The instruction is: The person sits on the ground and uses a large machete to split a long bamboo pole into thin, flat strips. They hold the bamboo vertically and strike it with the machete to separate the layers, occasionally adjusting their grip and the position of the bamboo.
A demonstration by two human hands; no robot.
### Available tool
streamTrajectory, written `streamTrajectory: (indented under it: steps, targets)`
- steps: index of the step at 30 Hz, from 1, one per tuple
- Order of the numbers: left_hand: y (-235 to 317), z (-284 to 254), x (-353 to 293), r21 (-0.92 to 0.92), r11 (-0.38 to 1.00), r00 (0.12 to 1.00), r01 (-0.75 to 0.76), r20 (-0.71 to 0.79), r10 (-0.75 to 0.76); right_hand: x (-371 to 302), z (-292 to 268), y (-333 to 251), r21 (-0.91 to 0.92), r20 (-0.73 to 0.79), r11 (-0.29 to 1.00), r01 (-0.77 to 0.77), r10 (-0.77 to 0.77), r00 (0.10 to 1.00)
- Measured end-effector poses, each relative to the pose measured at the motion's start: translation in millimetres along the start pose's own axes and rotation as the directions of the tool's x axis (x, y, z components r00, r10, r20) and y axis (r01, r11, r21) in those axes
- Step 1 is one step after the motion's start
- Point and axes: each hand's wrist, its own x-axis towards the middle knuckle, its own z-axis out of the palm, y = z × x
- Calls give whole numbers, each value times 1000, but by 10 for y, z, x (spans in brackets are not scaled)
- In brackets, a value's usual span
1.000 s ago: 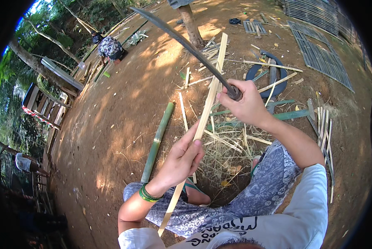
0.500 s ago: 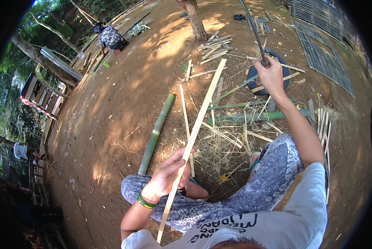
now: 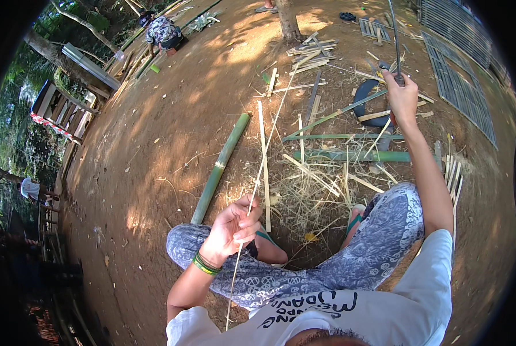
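Gripping thin, pale strip (image 3: pixel 258 180) in left hand (image 3: pixel 235 226), knife (image 3: pixel 395 40) in right hand (image 3: pixel 403 99).
Now turned edge-on, unlike before.

Between the hands (image 3: pixel 233 226), passage is free above the shavings (image 3: pixel 312 199), but lower down the crosswise green bamboo (image 3: pixel 393 156) blocks the way.

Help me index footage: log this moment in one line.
left hand: holding bamboo strip; right hand: gripping long blade, apart from strip; nearby: green bamboo pole
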Motion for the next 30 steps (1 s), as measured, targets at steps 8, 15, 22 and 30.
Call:
streamTrajectory:
  steps: [8, 15, 22, 30]
  targets:
    - [-21, 65, 81, 60, 998, 1000, -15, 4, 14, -207, 74, -179, 90, 176, 993, 75, -90, 980]
    - [-49, 501, 364, 350, 919, 970, -179, -92, 224, -657, 140, -566, 52, 565, 960, 274, -254, 785]
    - [92, 491, 621, 202, 942, 951, -269, 212, 226, -1249, 240, -884, 130, 794, 784, 607, -449, 409]
    - [74, 530, 697, 81, 970, 946, -228, 254, 201, -1421, 229, -978, 138, 759, 680, 720, -540, 364]
